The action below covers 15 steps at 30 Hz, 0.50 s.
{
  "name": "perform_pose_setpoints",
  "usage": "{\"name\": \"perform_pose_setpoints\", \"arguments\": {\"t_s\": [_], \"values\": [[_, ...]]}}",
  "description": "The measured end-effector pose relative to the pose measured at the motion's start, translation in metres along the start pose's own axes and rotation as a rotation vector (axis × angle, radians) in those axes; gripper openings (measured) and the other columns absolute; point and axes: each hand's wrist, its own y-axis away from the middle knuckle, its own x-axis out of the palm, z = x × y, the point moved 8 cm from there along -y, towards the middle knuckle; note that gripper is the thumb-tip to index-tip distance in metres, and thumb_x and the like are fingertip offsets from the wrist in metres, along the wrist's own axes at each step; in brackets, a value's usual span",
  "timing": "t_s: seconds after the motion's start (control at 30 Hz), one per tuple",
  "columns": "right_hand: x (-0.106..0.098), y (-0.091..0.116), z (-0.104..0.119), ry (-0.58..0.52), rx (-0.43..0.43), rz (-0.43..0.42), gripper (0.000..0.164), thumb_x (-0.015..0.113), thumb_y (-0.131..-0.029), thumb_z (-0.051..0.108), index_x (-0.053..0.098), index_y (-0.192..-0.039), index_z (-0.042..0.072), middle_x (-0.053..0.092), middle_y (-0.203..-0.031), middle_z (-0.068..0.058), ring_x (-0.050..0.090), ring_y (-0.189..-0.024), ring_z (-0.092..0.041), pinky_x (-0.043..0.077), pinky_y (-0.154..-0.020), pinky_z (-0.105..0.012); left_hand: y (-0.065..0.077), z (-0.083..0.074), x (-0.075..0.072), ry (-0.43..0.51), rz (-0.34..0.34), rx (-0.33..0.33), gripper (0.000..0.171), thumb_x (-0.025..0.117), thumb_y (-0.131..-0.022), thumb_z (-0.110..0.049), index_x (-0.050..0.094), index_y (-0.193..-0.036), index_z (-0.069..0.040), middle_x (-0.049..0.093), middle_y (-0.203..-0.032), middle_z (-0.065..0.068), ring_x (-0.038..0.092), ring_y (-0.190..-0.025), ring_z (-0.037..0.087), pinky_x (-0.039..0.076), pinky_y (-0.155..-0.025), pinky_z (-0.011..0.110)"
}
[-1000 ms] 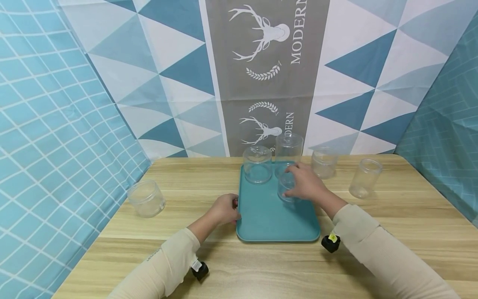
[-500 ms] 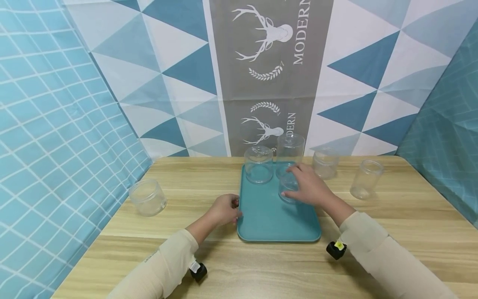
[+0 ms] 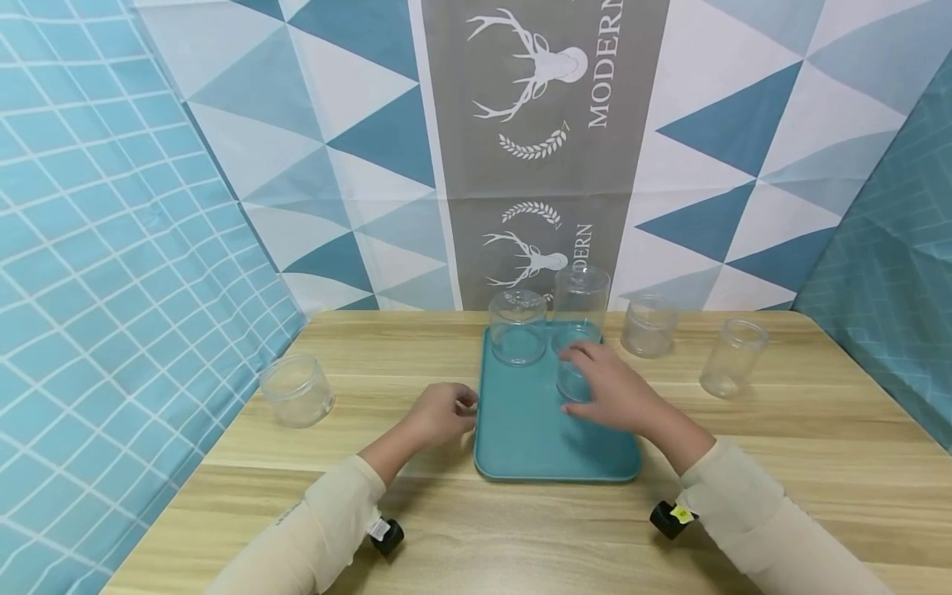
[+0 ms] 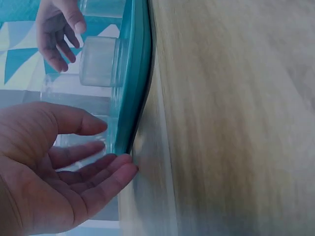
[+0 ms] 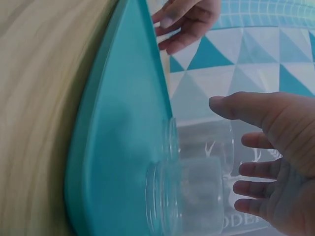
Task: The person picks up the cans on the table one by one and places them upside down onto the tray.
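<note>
A teal tray (image 3: 521, 438) lies on the table with three clear jars on it. A wide jar (image 3: 518, 326) stands at its back left, a taller jar (image 3: 583, 291) at its back right. In front of the tall one is a smaller jar (image 3: 570, 384), partly behind my right hand (image 3: 613, 390). The right wrist view shows that right hand (image 5: 280, 157) holding nothing, fingers spread and apart from the nearest jar (image 5: 197, 196). My left hand (image 3: 437, 413) is beside the tray's left edge, fingers loosely bent (image 4: 59, 167); whether the fingertips touch the rim is unclear.
Off the tray, a short clear jar (image 3: 649, 329) stands behind to the right, and a narrow jar (image 3: 733, 359) farther right. Another wide jar (image 3: 297, 392) sits near the table's left edge. Patterned cloth (image 3: 357, 165) hangs behind the table.
My right hand has drawn back from the small jar, towards me and slightly right, while the jar stays on the tray. My left hand has eased slightly left, away from the rim.
</note>
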Motion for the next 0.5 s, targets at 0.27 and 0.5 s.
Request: {"name": "perform_pose_setpoints", "arguments": {"t_s": [0.27, 0.5], "values": [[0.004, 0.003, 0.02, -0.031, -0.051, 0.005, 0.073, 0.083, -0.077, 0.027, 0.051, -0.137, 0.001, 0.044, -0.142, -0.023, 0.04, -0.131, -0.042, 0.038, -0.103, -0.056, 0.012, -0.023, -0.012, -0.178, -0.032, 0.291, 0.029, 0.068, -0.084, -0.003, 0.067, -0.113, -0.001, 0.058, -0.118, 0.012, 0.06, -0.104, 0.028, 0.052, -0.087, 0.039], [0.008, 0.003, 0.032, -0.035, -0.091, -0.014, 0.072, 0.084, -0.077, 0.027, 0.052, -0.135, 0.0, 0.048, -0.138, -0.022, 0.042, -0.13, -0.041, 0.038, -0.104, -0.056, 0.019, -0.023, -0.023, -0.282, -0.088, 0.373, 0.031, 0.073, -0.084, -0.011, 0.067, -0.113, -0.004, 0.059, -0.117, 0.01, 0.058, -0.11, 0.028, 0.048, -0.096, 0.043]]}}
